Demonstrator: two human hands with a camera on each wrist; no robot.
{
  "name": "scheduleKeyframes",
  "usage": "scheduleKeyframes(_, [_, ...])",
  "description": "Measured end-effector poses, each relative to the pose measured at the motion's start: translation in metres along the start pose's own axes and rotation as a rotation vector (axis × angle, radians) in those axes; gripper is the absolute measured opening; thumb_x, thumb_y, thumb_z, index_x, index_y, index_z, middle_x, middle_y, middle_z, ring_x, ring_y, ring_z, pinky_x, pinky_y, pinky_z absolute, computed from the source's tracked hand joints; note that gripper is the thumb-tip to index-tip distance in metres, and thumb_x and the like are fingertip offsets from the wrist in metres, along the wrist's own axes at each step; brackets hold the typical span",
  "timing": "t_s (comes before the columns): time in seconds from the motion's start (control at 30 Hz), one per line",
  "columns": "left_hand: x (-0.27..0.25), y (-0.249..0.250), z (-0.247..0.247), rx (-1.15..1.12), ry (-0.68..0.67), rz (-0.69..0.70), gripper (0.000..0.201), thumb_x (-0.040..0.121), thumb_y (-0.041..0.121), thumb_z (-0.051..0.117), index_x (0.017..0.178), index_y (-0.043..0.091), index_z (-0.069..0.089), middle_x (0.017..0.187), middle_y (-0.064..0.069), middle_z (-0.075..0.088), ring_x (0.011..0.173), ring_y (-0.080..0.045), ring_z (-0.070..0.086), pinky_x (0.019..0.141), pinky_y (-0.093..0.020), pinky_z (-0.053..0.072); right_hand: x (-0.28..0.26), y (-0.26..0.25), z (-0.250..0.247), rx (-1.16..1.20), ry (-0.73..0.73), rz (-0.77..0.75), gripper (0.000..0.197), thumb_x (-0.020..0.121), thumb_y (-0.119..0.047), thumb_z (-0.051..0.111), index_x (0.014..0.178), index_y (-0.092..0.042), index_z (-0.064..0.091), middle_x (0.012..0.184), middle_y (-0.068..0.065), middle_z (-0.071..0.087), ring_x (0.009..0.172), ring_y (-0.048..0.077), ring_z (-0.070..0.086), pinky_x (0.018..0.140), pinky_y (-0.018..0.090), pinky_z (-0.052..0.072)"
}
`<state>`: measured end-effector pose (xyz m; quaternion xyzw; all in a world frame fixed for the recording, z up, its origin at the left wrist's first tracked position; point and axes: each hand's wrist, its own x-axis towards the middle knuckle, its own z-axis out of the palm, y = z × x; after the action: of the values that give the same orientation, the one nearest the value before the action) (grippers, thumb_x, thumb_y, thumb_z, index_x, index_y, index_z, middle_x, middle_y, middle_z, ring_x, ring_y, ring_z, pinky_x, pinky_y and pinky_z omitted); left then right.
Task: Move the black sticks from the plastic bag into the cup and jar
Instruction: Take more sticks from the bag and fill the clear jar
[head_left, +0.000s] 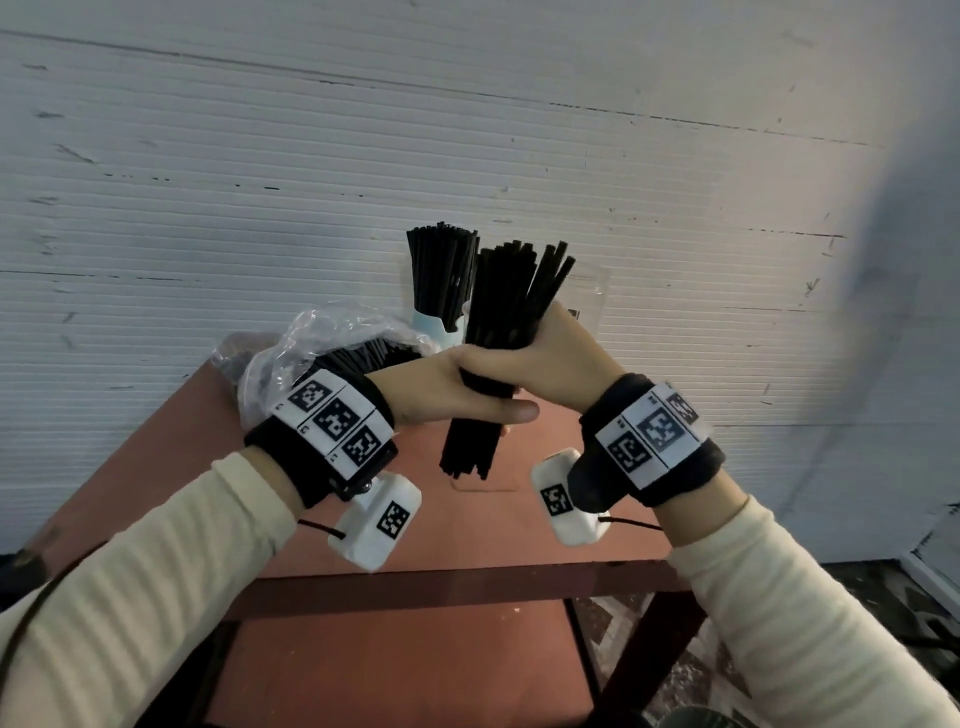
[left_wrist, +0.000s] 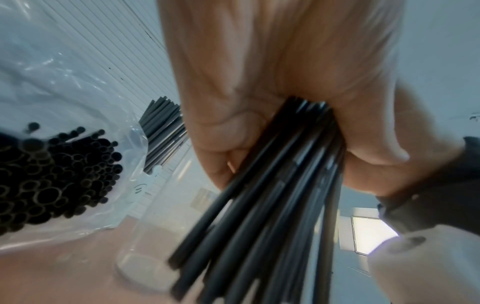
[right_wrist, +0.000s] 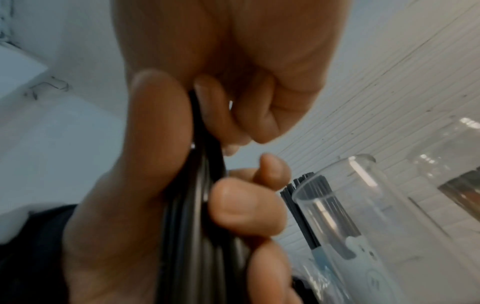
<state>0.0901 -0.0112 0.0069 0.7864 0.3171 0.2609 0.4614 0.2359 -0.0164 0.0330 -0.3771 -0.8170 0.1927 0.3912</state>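
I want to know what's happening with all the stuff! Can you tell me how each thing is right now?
Bundle of sticks: held upright above the table, gripped by both hands.
Left hand: wrapped round the bundle.
Right hand: wrapped round the bundle.
Cup: upright, full of sticks.
Jar: upright, looks empty.
Plastic bag: open, sticks left inside.

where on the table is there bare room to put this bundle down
Free: the front strip of the table, between the near edge and the hands. Crowded: the back, where the bag lies at the back left, the cup stands mid-back and the jar is at its right.
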Motion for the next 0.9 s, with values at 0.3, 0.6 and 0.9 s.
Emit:
scheduleKeyframes(0.3, [0.045, -0.006, -0.011, 0.164, 0.721, 0.152, 0.123, 0.039, 0.061, 0.084, 0.141, 0.032, 0.02, 0.139, 0.002, 0.031, 0.128, -0.008, 0.035, 0.094, -0.015, 0.032, 0.043, -0.011, -0.067, 0.135, 0.562, -0.043, 0.021, 0.075, -0.011, 0.067, 0.067, 0.003, 0.054, 0.064, 0.004, 0.053, 0.058, 0.01, 0.053, 0.055, 0.03, 0.047])
scheduleKeyframes(0.6, [0.073, -0.054, -0.029, 0.077, 0.585, -0.194, 0.089, 0.067, 0.031, 0.086, 0.141, 0.019, 0.037, 0.129, 0.008, 0.046, 0.122, -0.012, 0.046, 0.093, -0.025, 0.037, 0.089, 0.041, -0.055, 0.033, 0.375, 0.159, 0.034, 0.075, -0.018, 0.068, 0.057, -0.016, 0.04, 0.054, -0.005, 0.042, 0.049, 0.008, 0.042, 0.047, 0.021, 0.037])
scheduleKeyframes(0.9, [0.07, -0.06, -0.03, 0.125, 0.611, -0.202, 0.091, 0.065, 0.037, 0.086, 0.141, 0.02, 0.039, 0.139, 0.003, 0.049, 0.128, -0.015, 0.046, 0.103, -0.032, 0.04, 0.102, 0.062, -0.035, -0.245, -0.185, 0.543, 0.029, 0.076, -0.035, 0.077, 0.068, -0.012, 0.062, 0.052, 0.0, 0.058, 0.043, 0.011, 0.05, 0.047, 0.021, 0.042])
